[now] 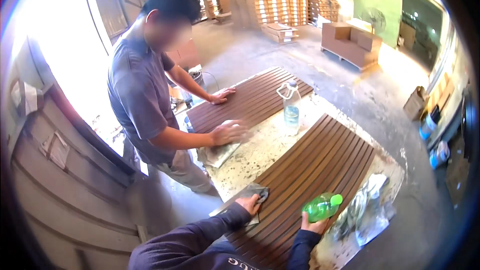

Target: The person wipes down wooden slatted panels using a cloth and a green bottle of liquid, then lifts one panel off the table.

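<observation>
At the left edge of the near slatted panel (305, 170), our left hand (248, 204) has its fingers curled on a bunched grey cloth (259, 190), pressed to the brown wood. Over to the right, our right hand (312, 225) wraps its fingers round a green bottle (319, 209), tipped over, bright cap to the right; whether it touches the slats, we can't tell. Our panel lies on a pale, stained table (235, 170), crumpled clear plastic (371, 212) just beside it. Past that we spot a clear handled jug (291, 115), upright between the 2 panels. Up on our left, a grey-shirted co-worker (137, 90) leans over the far slatted panel (250, 97). Beyond, we've got stacked cartons (277, 0).
</observation>
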Available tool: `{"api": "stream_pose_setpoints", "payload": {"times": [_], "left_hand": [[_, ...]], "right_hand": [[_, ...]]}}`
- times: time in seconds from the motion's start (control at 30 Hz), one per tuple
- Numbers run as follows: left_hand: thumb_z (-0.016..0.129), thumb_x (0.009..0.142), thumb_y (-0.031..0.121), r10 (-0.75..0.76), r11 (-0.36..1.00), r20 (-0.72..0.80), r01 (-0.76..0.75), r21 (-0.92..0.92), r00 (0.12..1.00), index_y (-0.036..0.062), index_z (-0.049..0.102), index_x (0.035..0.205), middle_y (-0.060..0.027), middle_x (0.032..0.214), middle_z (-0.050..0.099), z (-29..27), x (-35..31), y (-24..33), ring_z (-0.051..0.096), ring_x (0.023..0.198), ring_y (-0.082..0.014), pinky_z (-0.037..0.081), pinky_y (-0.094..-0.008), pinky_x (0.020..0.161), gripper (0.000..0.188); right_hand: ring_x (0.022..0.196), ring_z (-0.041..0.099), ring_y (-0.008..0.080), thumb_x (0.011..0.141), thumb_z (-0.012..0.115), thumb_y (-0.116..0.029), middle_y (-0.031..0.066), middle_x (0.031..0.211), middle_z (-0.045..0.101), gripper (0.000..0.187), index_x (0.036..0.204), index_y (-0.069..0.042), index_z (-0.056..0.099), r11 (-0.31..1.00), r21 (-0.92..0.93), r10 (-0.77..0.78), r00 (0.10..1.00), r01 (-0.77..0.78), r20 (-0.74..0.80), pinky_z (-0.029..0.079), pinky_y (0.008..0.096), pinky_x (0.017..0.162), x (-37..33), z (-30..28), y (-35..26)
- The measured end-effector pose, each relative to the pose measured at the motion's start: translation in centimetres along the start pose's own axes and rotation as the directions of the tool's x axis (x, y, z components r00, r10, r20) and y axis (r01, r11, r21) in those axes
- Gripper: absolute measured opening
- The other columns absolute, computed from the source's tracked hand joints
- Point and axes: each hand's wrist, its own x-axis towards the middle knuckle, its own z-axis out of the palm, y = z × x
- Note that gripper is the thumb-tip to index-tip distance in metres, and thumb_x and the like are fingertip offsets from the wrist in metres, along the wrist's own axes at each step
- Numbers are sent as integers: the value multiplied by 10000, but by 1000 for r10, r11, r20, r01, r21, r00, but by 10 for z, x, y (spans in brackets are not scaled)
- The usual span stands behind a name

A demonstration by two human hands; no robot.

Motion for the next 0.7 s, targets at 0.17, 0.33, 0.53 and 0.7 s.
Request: {"api": "stream_pose_setpoints", "payload": {"times": [0.17,0.33,0.53,0.7], "left_hand": [[524,854,262,54,998,47,-54,-9,997,100,495,990,-170,729,604,2,6,3,587,671,-367,465,-442,583,213],[537,827,238,45,999,37,-44,-21,998,94,481,940,-185,686,586,13,12,-9,581,654,-388,461,-461,568,191],[578,793,198,148,989,39,-149,15,988,66,493,879,-164,664,574,10,28,-3,591,646,-337,471,-410,568,179],[576,790,213,290,956,126,-292,-2,949,64,490,965,-163,692,595,24,64,4,598,650,-347,472,-424,563,246]], "right_hand": [[1060,452,448,595,749,-518,299,1128,485,888,1209,37,425,1000,-4,25,999,-25,-33,357,490,919,4,-2,2],[986,495,400,566,793,-442,241,1030,528,771,1116,18,508,992,129,0,999,4,-33,392,464,856,12,-4,-2],[1092,510,302,530,836,-329,194,1216,491,933,1276,-3,381,901,434,27,1000,-18,-14,407,387,927,43,11,-10],[1099,493,271,559,839,-210,144,1235,463,902,1299,-35,354,823,568,106,982,2,-157,410,388,941,108,36,2]]}}
